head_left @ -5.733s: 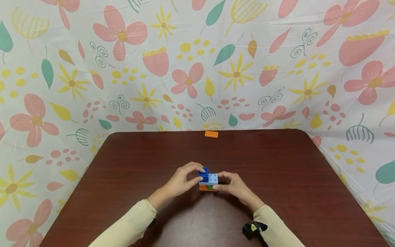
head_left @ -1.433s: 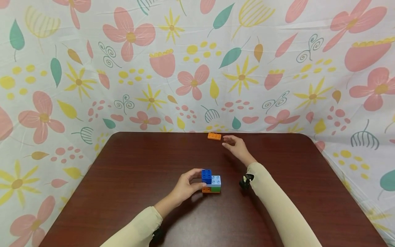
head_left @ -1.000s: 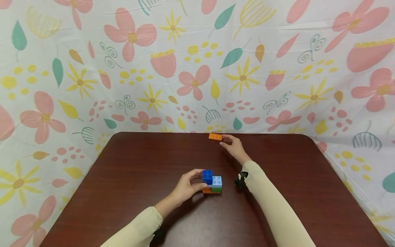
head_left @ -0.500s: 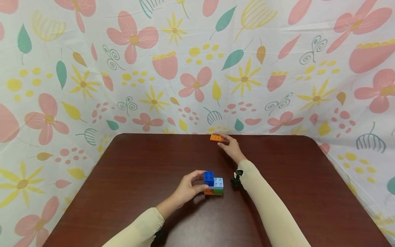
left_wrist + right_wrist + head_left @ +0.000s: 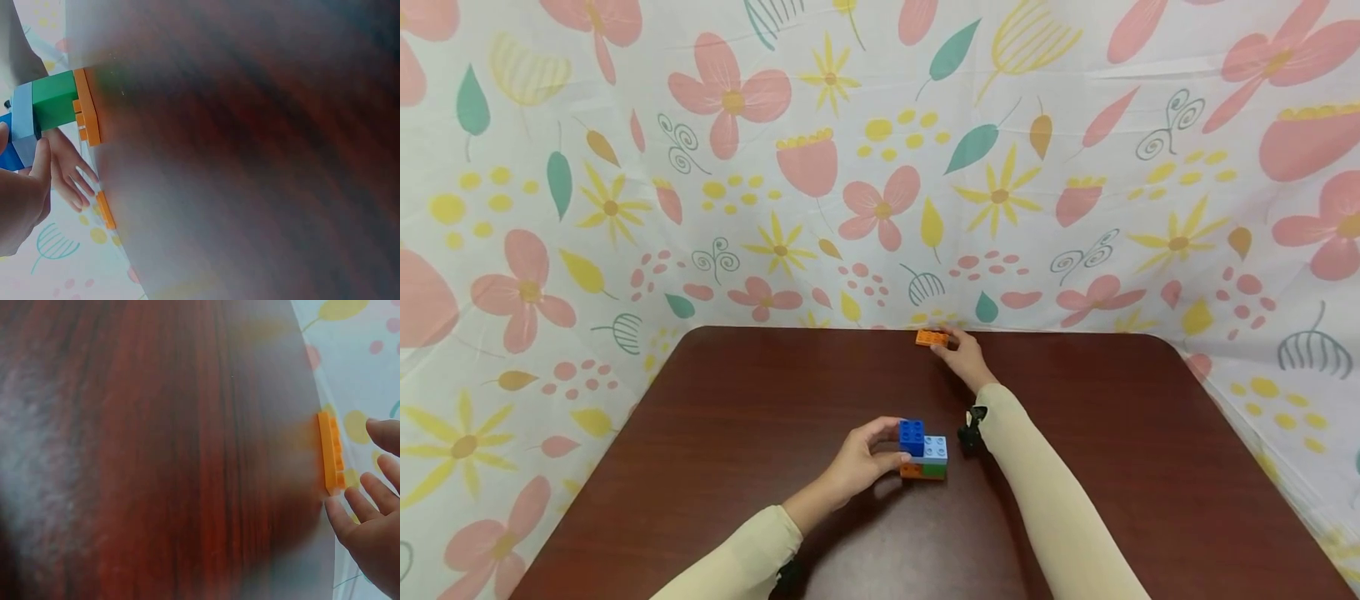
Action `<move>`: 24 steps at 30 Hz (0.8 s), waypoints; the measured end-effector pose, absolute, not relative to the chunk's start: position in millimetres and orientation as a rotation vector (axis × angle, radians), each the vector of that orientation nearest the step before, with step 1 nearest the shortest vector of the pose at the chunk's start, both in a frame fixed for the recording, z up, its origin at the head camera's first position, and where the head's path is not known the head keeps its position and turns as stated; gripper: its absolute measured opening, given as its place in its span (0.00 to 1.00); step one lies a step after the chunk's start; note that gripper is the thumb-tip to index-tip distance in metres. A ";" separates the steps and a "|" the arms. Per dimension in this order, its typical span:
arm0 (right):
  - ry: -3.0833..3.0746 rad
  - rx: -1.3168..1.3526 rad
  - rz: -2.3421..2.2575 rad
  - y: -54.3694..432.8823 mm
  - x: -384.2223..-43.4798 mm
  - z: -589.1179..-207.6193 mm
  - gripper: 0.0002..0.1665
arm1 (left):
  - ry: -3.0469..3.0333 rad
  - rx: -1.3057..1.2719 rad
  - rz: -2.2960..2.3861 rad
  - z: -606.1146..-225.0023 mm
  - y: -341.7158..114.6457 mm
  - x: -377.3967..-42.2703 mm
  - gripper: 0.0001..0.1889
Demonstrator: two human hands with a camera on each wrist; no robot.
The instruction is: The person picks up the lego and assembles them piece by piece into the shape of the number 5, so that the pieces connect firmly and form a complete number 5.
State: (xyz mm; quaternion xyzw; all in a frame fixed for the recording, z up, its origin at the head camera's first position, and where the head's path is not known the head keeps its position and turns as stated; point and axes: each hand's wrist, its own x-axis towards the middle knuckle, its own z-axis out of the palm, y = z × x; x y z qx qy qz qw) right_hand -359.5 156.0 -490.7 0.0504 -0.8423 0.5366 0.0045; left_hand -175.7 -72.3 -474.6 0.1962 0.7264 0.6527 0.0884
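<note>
Worktop (image 5: 790, 375): dark reddish-brown, wood-grained, with rounded far corners and a pale sheen at its near middle.
Block stack (image 5: 922, 450): upright on the worktop near its centre, in four levels.
Base level: orange base plate (image 5: 89, 109), with studs exposed towards its left end.
Second level: green block (image 5: 935, 470), seated on the right-hand part of the orange base plate.
Third level: light blue block (image 5: 936, 447), lying across the green block and reaching out over the exposed orange studs.
Top level: dark blue block (image 5: 912, 433), on the left part of the light blue block.
Left hand (image 5: 854, 458): grips the block stack from its left side, thumb at the near face, fingers behind.
Loose orange plate (image 5: 927, 337): studs up, at the far edge of the worktop, well apart from the block stack.
Right hand (image 5: 964, 358): at the right end of the loose orange plate, fingers spread and loosely extended; whether a fingertip touches it cannot be told.
Sleeves: left sleeve (image 5: 737, 554) and right sleeve (image 5: 1048, 483), both cream.
Backdrop (image 5: 880, 83): white cloth printed with pink, yellow and teal flowers and leaves.
</note>
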 end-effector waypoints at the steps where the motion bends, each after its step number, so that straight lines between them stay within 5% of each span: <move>1: -2.644 0.161 1.678 155.6 -359.6 -490.7 0.33 | 2.166 0.581 1.936 -475.3 -72.3 -175.9 0.22; 15: -2.855 0.178 1.484 153.2 -364.1 -493.7 0.41 | 2.183 0.562 1.921 -476.2 -73.5 -177.0 0.22; 24: -2.920 0.271 1.261 150.5 -366.2 -498.8 0.35 | 2.199 0.666 1.925 -478.2 -73.9 -177.7 0.21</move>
